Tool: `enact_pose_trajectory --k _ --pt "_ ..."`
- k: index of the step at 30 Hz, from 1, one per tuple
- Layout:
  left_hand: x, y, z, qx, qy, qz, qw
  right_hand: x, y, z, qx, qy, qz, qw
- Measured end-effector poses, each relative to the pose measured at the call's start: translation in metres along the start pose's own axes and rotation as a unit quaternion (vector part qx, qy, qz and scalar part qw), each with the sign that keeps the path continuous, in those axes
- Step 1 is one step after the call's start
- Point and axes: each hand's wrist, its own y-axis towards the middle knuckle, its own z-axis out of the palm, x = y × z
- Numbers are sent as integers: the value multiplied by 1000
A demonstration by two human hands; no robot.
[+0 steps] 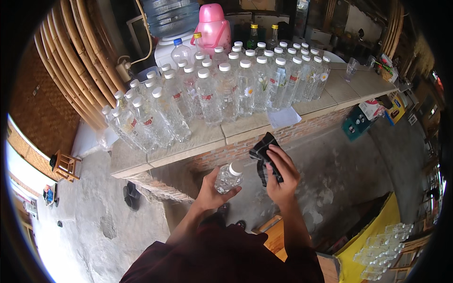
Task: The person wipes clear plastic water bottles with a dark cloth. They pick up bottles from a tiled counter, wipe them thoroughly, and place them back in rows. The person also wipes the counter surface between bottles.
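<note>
My left hand (209, 194) grips a clear bottle (226, 179) with a white cap, tilted in front of my body. To its right, my right hand (285, 173) pinches a folded black cloth (263, 150) with thin pale lines. Cloth and bottle are apart. Beyond both hands, many clear bottles (208, 99) with white caps stand upright in rows on the tiled counter (244, 129). Some bear red lettering, others a printed white flower. A sheet of white paper (284, 117) lies at the counter's front edge, beside the bottles.
Behind the bottles are a pink jug (212, 26) and a water dispenser bottle (172, 17). A drinking glass (351, 69) stands farther right on the counter. At lower right, more clear bottles (378, 251) rest near a yellow cloth (370, 228). A wooden stool (67, 166) stands at left.
</note>
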Motion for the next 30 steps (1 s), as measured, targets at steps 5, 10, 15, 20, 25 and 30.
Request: enact_pose_trajectory --k 5,10,15,20,25,30 --pt "-4 9 2 -4 -1 42 999 -1 -16 11 87 6 -35 996" --pt "-1 7 9 -11 30 16 999 -4 1 -1 52 12 -40 998" --pt "4 12 10 -11 -1 -12 1000 -7 -3 11 34 60 59 996" --pt "18 9 27 -74 -352 -167 918 -4 -14 46 98 61 69 991" --pt "55 23 -1 5 -576 -194 794 7 -86 53 165 80 31 983" --pt "25 26 28 -99 -442 -210 866 -5 -40 68 130 70 75 986"
